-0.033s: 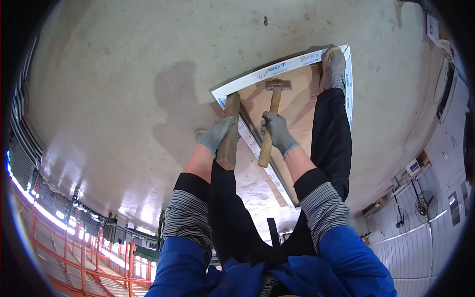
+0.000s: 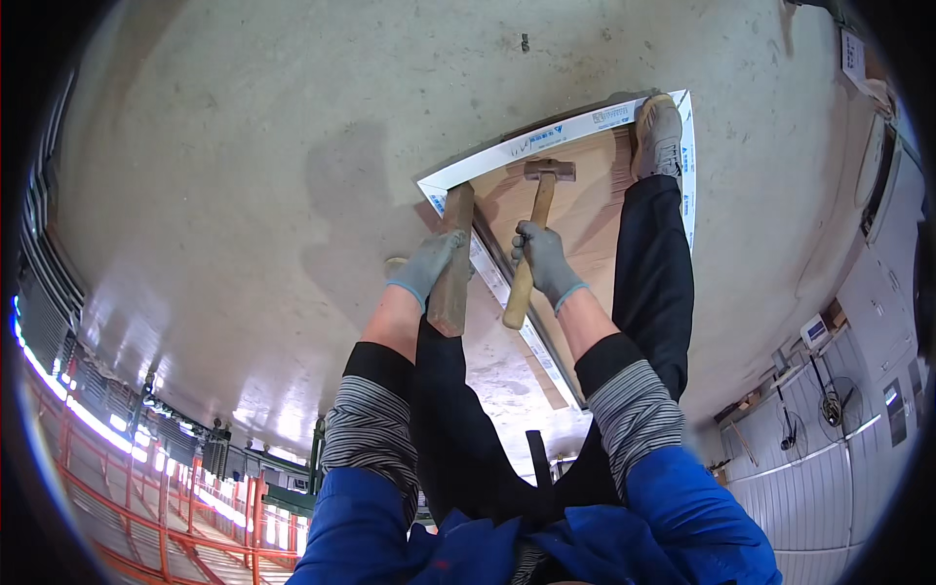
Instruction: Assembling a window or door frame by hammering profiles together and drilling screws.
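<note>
In a grey glove, my left hand [image 2: 435, 261] grips a thick wooden block [image 2: 451, 292]. The block's far end meets the inner side of a white frame [image 2: 536, 142] near its left corner. My right hand [image 2: 548, 258], also gloved, is closed round the wooden handle of a hammer [image 2: 550, 172]. Its metal head hangs above the brown cardboard sheet [image 2: 593, 180] inside the frame, to the right of the block and apart from it. Printed film covers the frame, which lies on the floor. My right shoe [image 2: 657, 135] rests at the frame's far right corner.
Concrete floor [image 2: 244, 175] surrounds the frame. Orange metal railings [image 2: 161, 517] stand at the lower left, with dark stacked lengths [image 2: 51, 219] along the left edge. At the right are pale wall panels [image 2: 799, 492] and a fan [image 2: 837, 400].
The hammer and my right hand have shifted very slightly, the handle's butt end swinging a little left. The block, my left hand and the frame stay almost where they were.
</note>
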`<state>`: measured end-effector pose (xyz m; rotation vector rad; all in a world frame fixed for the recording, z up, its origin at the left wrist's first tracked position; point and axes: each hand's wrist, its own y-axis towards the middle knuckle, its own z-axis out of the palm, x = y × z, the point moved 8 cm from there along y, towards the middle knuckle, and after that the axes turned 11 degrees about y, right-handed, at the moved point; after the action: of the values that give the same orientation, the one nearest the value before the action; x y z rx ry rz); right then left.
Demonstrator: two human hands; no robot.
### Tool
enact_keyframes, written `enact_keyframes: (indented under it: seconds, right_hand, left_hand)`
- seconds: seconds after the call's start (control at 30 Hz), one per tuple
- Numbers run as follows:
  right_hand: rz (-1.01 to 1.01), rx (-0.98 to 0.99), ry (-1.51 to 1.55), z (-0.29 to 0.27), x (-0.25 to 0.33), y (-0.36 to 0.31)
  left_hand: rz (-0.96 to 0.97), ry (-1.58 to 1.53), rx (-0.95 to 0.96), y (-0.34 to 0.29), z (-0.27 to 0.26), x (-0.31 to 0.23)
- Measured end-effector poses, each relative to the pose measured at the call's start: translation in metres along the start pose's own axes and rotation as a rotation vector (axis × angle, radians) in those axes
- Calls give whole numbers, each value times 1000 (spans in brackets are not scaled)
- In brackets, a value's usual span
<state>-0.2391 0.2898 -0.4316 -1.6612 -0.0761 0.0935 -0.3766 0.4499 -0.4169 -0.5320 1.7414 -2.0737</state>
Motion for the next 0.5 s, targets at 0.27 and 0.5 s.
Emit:
enact_keyframes:
  seconds: [0.27, 0.5]
  right_hand:
    - [125, 230, -295, 8, 34, -35]
    - [-981, -69, -240, -113, 353, -221]
  left_hand:
    - [168, 41, 66, 33, 6, 12]
    - [9, -56, 109, -2, 11, -4]
